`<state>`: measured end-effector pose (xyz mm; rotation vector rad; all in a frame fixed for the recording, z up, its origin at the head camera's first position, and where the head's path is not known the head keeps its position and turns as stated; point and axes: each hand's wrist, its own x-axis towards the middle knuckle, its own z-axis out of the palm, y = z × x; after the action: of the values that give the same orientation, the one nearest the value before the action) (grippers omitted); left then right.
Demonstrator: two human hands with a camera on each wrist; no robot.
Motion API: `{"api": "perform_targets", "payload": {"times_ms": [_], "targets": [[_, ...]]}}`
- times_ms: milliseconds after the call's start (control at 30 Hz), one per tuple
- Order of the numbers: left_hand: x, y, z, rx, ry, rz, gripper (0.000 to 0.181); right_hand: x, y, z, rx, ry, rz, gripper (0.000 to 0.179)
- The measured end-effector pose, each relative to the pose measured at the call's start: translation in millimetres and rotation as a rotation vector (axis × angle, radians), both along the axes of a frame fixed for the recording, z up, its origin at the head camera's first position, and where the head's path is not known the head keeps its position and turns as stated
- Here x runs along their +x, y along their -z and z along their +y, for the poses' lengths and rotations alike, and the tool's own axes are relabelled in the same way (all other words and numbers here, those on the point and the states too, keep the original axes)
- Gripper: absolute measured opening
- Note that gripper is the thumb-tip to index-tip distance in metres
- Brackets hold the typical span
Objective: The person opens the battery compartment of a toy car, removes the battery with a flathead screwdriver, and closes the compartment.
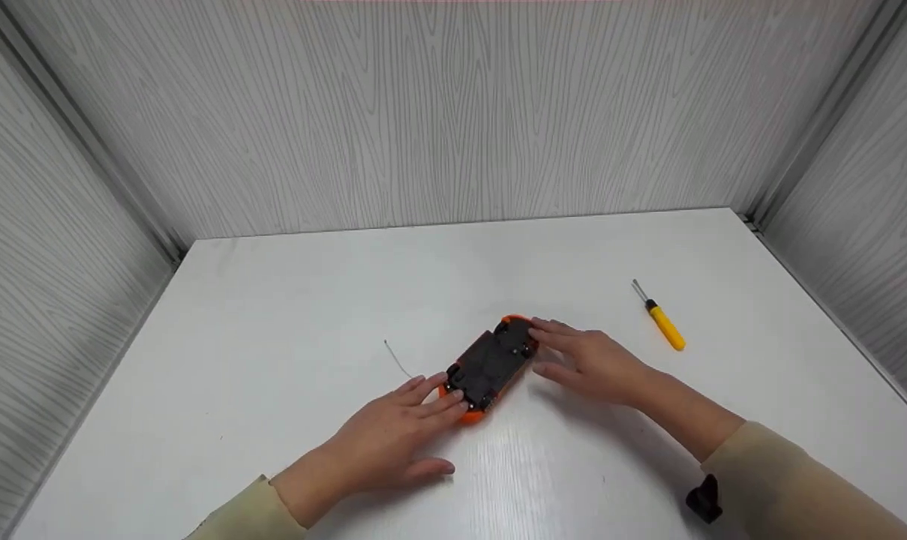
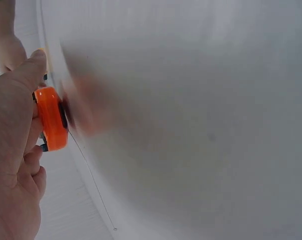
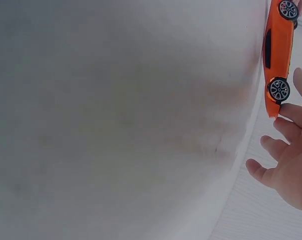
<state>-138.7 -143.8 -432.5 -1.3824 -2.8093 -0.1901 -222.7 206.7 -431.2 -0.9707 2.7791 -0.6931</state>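
Note:
An orange toy car [image 1: 491, 367] lies upside down on the white table, its black underside facing up. The fingers of my left hand [image 1: 382, 439] rest on its near end, thumb held apart. At the far end, fingertips of my right hand [image 1: 599, 364] touch the edge of the underside, with the fingers extended. In the right wrist view the car's side shows two silver-spoked wheels [image 3: 279, 90]. A thin wire antenna [image 1: 397, 358] sticks out to the left from beside the car, its base hidden behind the left fingers.
A screwdriver [image 1: 665, 324] with a yellow handle lies on the table to the right, its tip pointing away. The white tabletop [image 1: 288, 315] is bordered by wood-grain panels [image 1: 453, 112] at the back and both sides. A small black clip [image 1: 704, 499] sits by the right sleeve.

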Motion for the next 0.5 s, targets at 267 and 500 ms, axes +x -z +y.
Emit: {"api": "perform_targets", "payload": {"times_ms": [267,500], "targets": [[4.7,-0.4,7.2,0.01,0.03,-0.01,0.071,-5.8,-0.8,-7,-0.008,0.016,-0.01,0.062],[6.5,2.1,12.3,0.018,0.062,0.006,0.071,-10.3,-2.4,-13,0.01,0.03,-0.028,0.064]]}}
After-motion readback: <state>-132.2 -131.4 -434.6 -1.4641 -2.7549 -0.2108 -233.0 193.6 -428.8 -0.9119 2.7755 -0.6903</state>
